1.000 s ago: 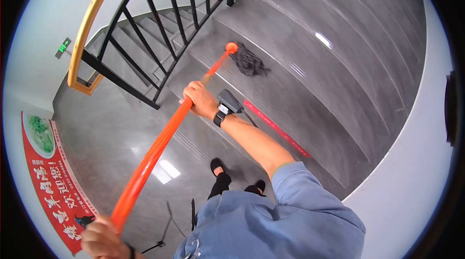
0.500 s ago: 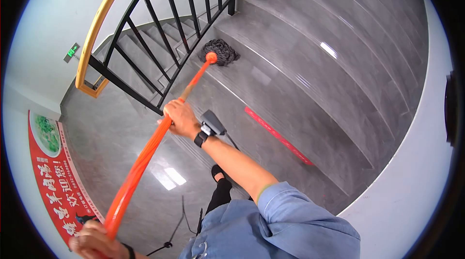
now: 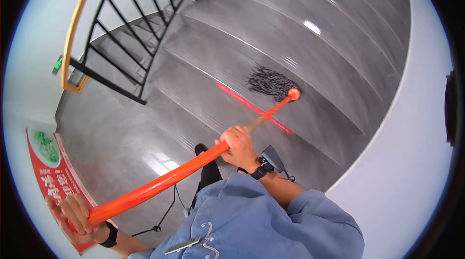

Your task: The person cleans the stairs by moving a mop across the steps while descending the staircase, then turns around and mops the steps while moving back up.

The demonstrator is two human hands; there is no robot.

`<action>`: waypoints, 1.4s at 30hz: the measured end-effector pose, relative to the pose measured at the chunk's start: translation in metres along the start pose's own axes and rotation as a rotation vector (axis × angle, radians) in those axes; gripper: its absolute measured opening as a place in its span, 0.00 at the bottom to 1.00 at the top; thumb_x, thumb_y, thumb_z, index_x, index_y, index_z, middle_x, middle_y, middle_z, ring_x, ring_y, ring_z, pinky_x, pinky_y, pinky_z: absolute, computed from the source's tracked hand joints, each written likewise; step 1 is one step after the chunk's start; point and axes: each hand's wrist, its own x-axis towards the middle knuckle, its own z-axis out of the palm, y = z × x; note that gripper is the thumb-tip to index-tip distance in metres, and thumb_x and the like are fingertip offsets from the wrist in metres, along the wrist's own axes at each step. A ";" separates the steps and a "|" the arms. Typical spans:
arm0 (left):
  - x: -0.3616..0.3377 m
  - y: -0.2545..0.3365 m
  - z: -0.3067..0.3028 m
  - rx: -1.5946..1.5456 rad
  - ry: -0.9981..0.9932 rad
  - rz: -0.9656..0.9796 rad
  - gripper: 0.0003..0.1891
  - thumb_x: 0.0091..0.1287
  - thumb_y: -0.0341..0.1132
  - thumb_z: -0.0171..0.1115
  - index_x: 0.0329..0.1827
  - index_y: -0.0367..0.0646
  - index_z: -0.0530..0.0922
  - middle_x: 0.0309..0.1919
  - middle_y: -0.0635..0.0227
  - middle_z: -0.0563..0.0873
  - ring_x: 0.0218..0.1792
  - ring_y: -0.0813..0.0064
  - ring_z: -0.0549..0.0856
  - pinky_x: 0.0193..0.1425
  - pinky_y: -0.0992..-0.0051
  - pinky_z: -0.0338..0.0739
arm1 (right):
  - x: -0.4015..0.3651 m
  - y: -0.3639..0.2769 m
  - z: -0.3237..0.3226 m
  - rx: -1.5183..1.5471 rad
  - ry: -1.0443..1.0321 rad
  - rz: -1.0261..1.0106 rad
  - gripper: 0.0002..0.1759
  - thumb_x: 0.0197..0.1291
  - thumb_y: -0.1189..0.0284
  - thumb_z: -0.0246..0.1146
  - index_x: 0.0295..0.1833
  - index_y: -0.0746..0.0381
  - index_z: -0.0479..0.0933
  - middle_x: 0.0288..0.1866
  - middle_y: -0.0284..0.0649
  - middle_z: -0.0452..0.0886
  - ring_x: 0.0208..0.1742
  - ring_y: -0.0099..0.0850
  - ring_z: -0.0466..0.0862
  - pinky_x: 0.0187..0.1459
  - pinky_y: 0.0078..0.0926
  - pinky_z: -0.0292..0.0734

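Observation:
An orange mop handle runs diagonally from the lower left toward the stairs. My left hand is wrapped round its top end, with a black band on the wrist. Farther down the shaft, my right hand grips it, and a dark device is strapped at that wrist. The dark, stringy mop head lies spread on a grey stair tread, its strands trailing left from the orange socket. The shaft crosses above a red strip on a step edge.
A black railing with a wooden handrail curves at the upper left. Grey steps rise toward the upper right beside a white wall. A red poster stands at the left. A black shoe shows below the steps.
The mop head has swept from beside the railing rightward along the step. My right hand has moved right and down with the shaft; my left hand has shifted slightly left and up. The view has shifted.

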 end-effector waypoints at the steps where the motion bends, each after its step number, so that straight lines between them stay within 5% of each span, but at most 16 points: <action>1: 0.006 -0.014 0.011 -0.122 -0.108 -0.074 0.20 0.71 0.31 0.41 0.64 0.33 0.63 0.10 0.80 0.66 0.12 0.89 0.66 0.32 0.82 0.67 | -0.016 0.005 -0.014 -0.040 0.029 0.057 0.11 0.45 0.71 0.66 0.24 0.57 0.69 0.24 0.36 0.73 0.29 0.40 0.72 0.33 0.38 0.62; 7: -0.029 -0.117 0.092 -0.356 -0.232 -0.530 0.10 0.70 0.34 0.44 0.46 0.39 0.72 0.09 0.82 0.62 0.09 0.86 0.61 0.30 0.78 0.65 | -0.135 0.081 -0.091 -0.359 0.192 0.291 0.10 0.44 0.71 0.66 0.25 0.58 0.70 0.26 0.38 0.74 0.30 0.43 0.73 0.34 0.40 0.63; 9: -0.052 -0.147 0.131 -0.383 -0.256 -0.636 0.11 0.68 0.32 0.47 0.40 0.34 0.76 0.10 0.77 0.65 0.11 0.83 0.66 0.22 0.74 0.65 | -0.184 0.111 -0.119 -0.533 0.203 0.352 0.13 0.44 0.73 0.67 0.27 0.59 0.67 0.26 0.40 0.72 0.30 0.44 0.71 0.34 0.40 0.62; 12: -0.066 -0.166 0.165 -0.462 -0.509 -0.771 0.11 0.68 0.29 0.49 0.41 0.30 0.79 0.11 0.72 0.70 0.15 0.78 0.72 0.27 0.73 0.70 | -0.230 0.111 -0.150 -0.539 0.218 0.468 0.13 0.43 0.74 0.67 0.28 0.59 0.67 0.27 0.41 0.72 0.32 0.45 0.72 0.34 0.40 0.63; 14: -0.065 -0.167 0.169 -0.563 -0.515 -0.626 0.11 0.68 0.30 0.50 0.41 0.30 0.79 0.11 0.73 0.69 0.15 0.78 0.72 0.32 0.72 0.71 | -0.229 0.108 -0.145 -0.578 0.253 0.517 0.12 0.43 0.75 0.66 0.28 0.59 0.67 0.27 0.41 0.72 0.33 0.45 0.72 0.34 0.40 0.64; 17: -0.036 -0.165 0.136 -0.513 -0.485 -0.698 0.12 0.69 0.33 0.52 0.39 0.31 0.79 0.11 0.73 0.70 0.14 0.78 0.71 0.35 0.70 0.72 | -0.205 0.095 -0.117 -0.617 0.310 0.464 0.12 0.41 0.76 0.67 0.27 0.58 0.67 0.27 0.40 0.72 0.33 0.45 0.72 0.34 0.40 0.64; 23: 0.035 -0.153 0.007 -0.394 -0.400 -0.505 0.09 0.66 0.38 0.52 0.33 0.42 0.75 0.10 0.79 0.66 0.11 0.82 0.67 0.32 0.73 0.67 | -0.112 0.043 -0.011 -0.528 0.114 0.453 0.11 0.44 0.66 0.66 0.24 0.55 0.71 0.26 0.36 0.75 0.32 0.39 0.74 0.35 0.39 0.62; 29: 0.072 -0.106 -0.122 -0.253 -0.329 -0.372 0.12 0.65 0.43 0.56 0.28 0.49 0.67 0.14 0.79 0.63 0.16 0.84 0.64 0.38 0.75 0.62 | -0.003 0.002 0.072 -0.306 0.163 0.278 0.13 0.46 0.67 0.68 0.24 0.57 0.69 0.23 0.36 0.74 0.29 0.39 0.74 0.33 0.38 0.60; 31: 0.064 -0.083 -0.173 -0.060 -0.172 -0.175 0.10 0.69 0.42 0.52 0.38 0.46 0.74 0.19 0.75 0.76 0.20 0.82 0.72 0.43 0.73 0.67 | 0.030 -0.021 0.101 -0.190 0.140 0.241 0.14 0.46 0.67 0.68 0.24 0.57 0.68 0.23 0.37 0.73 0.29 0.39 0.74 0.33 0.38 0.59; 36: 0.103 0.019 -0.164 -0.212 -0.234 -0.041 0.23 0.65 0.48 0.55 0.56 0.40 0.72 0.15 0.75 0.70 0.18 0.78 0.70 0.33 0.73 0.71 | 0.102 -0.078 0.157 0.034 0.129 0.054 0.15 0.47 0.67 0.67 0.22 0.58 0.66 0.21 0.38 0.72 0.26 0.40 0.73 0.33 0.39 0.60; 38: 0.096 0.050 -0.160 -0.212 -0.178 0.039 0.26 0.57 0.55 0.62 0.51 0.45 0.77 0.18 0.74 0.75 0.22 0.77 0.73 0.33 0.76 0.71 | 0.126 -0.089 0.172 0.174 0.064 -0.090 0.15 0.47 0.68 0.66 0.22 0.58 0.66 0.20 0.38 0.72 0.26 0.40 0.73 0.31 0.38 0.60; 39: 0.087 0.052 -0.120 -0.273 0.080 0.169 0.09 0.67 0.38 0.50 0.32 0.44 0.73 0.12 0.74 0.67 0.14 0.80 0.64 0.28 0.77 0.60 | 0.136 -0.089 0.179 0.197 0.060 -0.112 0.15 0.47 0.68 0.66 0.22 0.58 0.66 0.20 0.38 0.72 0.26 0.40 0.73 0.31 0.38 0.60; 40: 0.083 0.052 -0.116 -0.249 0.081 0.190 0.09 0.67 0.38 0.50 0.32 0.44 0.73 0.12 0.74 0.67 0.14 0.80 0.64 0.28 0.77 0.60 | 0.149 -0.086 0.186 0.210 0.026 -0.187 0.14 0.47 0.68 0.66 0.22 0.58 0.66 0.20 0.38 0.72 0.26 0.41 0.73 0.31 0.39 0.61; 42: 0.075 0.058 -0.106 0.041 -0.281 0.165 0.19 0.57 0.50 0.62 0.41 0.44 0.79 0.18 0.75 0.74 0.21 0.78 0.72 0.33 0.76 0.71 | 0.175 -0.072 0.195 0.226 -0.025 -0.285 0.14 0.47 0.68 0.66 0.22 0.58 0.67 0.21 0.38 0.72 0.29 0.42 0.74 0.32 0.40 0.64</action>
